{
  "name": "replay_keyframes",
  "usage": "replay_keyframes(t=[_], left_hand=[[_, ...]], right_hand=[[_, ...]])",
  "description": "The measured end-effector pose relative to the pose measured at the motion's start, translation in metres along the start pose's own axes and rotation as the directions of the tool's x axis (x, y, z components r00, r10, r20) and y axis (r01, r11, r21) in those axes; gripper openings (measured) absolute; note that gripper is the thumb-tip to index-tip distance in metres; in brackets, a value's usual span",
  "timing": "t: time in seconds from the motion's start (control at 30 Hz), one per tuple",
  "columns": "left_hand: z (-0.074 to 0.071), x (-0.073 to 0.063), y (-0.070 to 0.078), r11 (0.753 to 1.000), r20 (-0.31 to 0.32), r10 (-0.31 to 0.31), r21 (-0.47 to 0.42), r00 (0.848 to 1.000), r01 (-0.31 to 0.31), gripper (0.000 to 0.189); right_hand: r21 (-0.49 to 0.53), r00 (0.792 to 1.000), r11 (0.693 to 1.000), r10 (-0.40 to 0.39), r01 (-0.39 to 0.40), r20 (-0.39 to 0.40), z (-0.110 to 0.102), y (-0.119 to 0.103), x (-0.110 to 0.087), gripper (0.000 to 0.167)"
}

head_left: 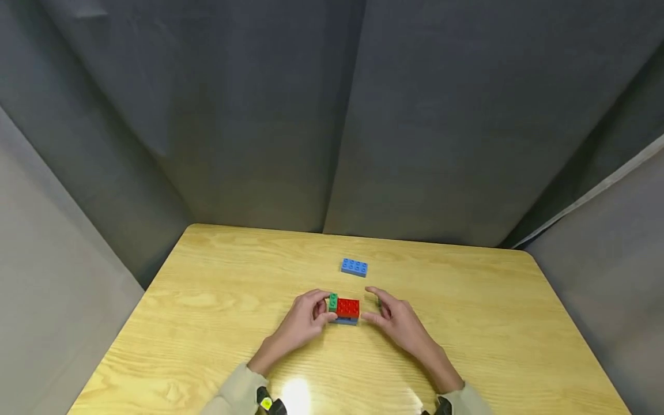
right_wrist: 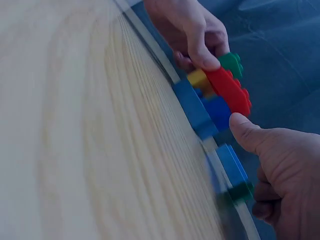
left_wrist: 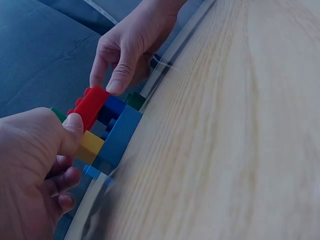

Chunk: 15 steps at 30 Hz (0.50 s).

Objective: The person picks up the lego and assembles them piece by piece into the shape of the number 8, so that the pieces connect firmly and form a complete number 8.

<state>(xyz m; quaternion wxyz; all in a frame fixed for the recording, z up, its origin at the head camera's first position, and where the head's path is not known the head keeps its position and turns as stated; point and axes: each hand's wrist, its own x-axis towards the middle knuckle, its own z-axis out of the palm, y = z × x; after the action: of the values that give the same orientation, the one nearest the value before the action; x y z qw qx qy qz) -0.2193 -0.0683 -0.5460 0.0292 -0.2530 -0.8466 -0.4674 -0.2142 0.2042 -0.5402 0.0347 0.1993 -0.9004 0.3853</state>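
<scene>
Hands [head_left: 306,316] [head_left: 402,324] flanking brick stack [head_left: 348,308], left pinching, right spread

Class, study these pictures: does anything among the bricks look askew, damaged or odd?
Nothing stands out. The stack of bricks looks upright and undamaged, though whether every brick is fully pressed down is unclear. The separate blue brick lies flat beyond it, studs up.

1. A red brick [head_left: 348,308] lay studs-up, lower centre of the head view.
2. A small green brick [head_left: 334,301] sat at its left end.
3. Beneath were a yellow brick [left_wrist: 90,146] and dark blue brick [left_wrist: 112,108], upon a long blue brick [left_wrist: 122,136].
</scene>
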Motion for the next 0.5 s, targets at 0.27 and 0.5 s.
replay_keyframes(t=[0.27, 0.5], left_hand=[[0.002, -0.003, 0.003, 1.0, 0.002, -0.011, 0.004, 1.0, 0.011, 0.03], [0.002, -0.004, 0.005, 1.0, 0.001, -0.024, 0.004, 1.0, 0.024, 0.029]], right_hand=[[-0.117, 0.993, 0.992, 0.038, -0.051, -0.114, -0.005, 0.02, -0.004, 0.059], [-0.195, 0.989, 0.978, 0.043, -0.07, -0.142, -0.004, 0.027, -0.004, 0.055]])
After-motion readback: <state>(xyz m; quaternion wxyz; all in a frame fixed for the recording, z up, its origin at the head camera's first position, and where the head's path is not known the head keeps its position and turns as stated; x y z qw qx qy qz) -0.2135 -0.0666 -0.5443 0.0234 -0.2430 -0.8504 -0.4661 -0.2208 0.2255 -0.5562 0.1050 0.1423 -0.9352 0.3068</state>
